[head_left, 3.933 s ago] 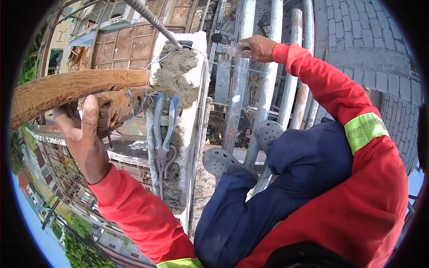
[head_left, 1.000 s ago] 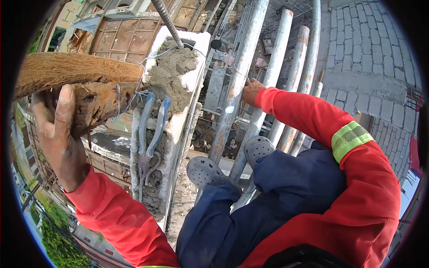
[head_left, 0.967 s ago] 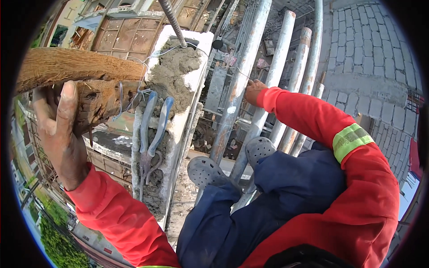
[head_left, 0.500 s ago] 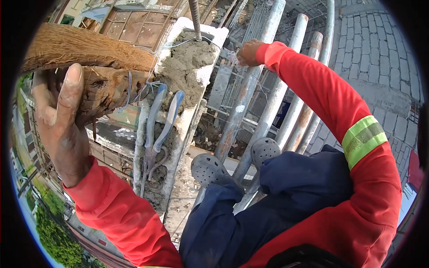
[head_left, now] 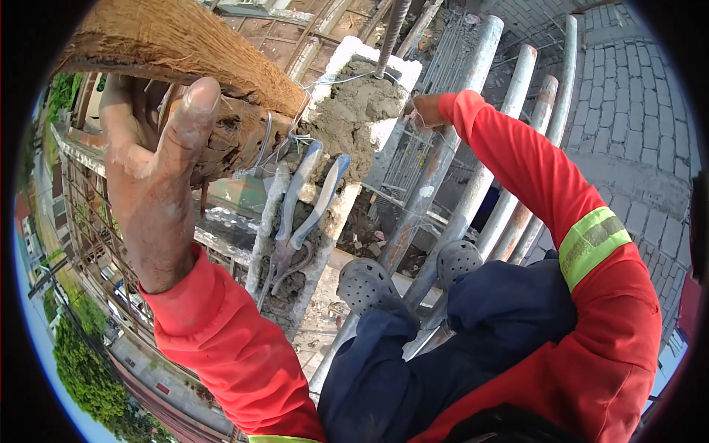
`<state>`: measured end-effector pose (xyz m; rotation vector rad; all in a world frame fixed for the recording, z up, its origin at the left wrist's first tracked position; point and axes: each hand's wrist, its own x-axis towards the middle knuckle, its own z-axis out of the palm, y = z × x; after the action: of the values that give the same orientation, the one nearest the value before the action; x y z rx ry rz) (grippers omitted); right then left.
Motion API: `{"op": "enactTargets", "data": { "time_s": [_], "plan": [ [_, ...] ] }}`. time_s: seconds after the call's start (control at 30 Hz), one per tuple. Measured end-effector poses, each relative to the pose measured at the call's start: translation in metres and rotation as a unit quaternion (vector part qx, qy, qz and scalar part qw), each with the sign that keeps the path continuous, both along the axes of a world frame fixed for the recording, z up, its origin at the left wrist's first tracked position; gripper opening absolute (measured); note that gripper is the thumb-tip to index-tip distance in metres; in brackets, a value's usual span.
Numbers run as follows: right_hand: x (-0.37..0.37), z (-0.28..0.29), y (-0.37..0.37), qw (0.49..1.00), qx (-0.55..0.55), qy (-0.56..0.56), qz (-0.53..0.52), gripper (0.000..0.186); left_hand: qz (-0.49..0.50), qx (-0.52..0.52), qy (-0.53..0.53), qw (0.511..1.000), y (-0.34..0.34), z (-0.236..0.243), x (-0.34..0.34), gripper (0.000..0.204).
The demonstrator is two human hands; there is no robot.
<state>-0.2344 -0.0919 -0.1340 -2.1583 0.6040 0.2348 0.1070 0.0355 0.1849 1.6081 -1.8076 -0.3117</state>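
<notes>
My left hand (head_left: 155, 170) is wrapped round a rough wooden block (head_left: 236, 140), thumb up along it and fingers partly hidden under a thick timber (head_left: 185, 44). Thin tie wire (head_left: 267, 136) loops round the block's end and crosses a block column filled with grey mortar (head_left: 354, 111). My right hand (head_left: 425, 112), beyond the column's right edge, is closed on the wire's far end; its fingertips are hard to see. Pincers with blue-grey handles (head_left: 295, 207) lie on the column's near side, jaws toward me. A ribbed steel bar (head_left: 391, 37) rises from the mortar.
Several rusty, paint-splashed pipes (head_left: 458, 184) run side by side under my grey clogs (head_left: 367, 284), with gaps between them. A grey block wall (head_left: 628, 96) stands at right. Far below on the left are trees (head_left: 88, 369) and a street.
The view has shifted, so the column, timber and pincers sit farther right and lower. My right hand is nearer the column's edge. My left hand keeps its hold on the block.
</notes>
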Motion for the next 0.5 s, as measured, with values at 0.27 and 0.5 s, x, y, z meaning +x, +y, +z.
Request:
{"op": "enactTargets", "data": {
  "time_s": [0.27, 0.5],
  "plan": [
    [-0.048, 0.101, 0.067, 0.650, 0.388, -0.169, -0.631, 0.030, 0.003, 0.010, 0.029, 1.000, -0.002, -0.004, 0.003, 0.053],
    [-0.093, 0.103, 0.175, 0.946, 0.094, -0.008, -0.309, 0.051, 0.049, 0.072, 0.190, 0.978, -0.003, -0.001, -0.013, 0.056]
  ]
}}
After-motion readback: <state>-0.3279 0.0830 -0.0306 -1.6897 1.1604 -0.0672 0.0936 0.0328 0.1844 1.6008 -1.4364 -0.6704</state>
